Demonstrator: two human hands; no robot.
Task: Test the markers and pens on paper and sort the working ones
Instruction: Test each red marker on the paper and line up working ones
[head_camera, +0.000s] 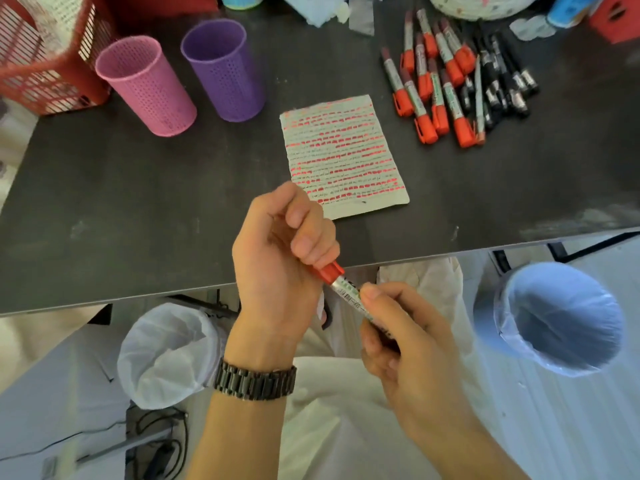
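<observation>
Over the table's near edge I hold one red-capped marker [341, 284] between both hands. My left hand [280, 258] is closed around its red cap, and my right hand [398, 334] grips the white barrel. Beyond them a sheet of paper [344, 157], covered with rows of red dashes, lies on the dark table [138, 202]. A pile of red-capped markers [429, 84] and black pens [502, 77] sits at the back right. An empty pink cup [145, 88] and an empty purple cup [221, 71] stand at the back left.
A red mesh basket [41, 64] stands at the far left. Below the table edge are a white-lined bin [169, 355] on the left and a blue-lined bin [557, 317] on the right. Clutter and crumpled tissue line the table's back.
</observation>
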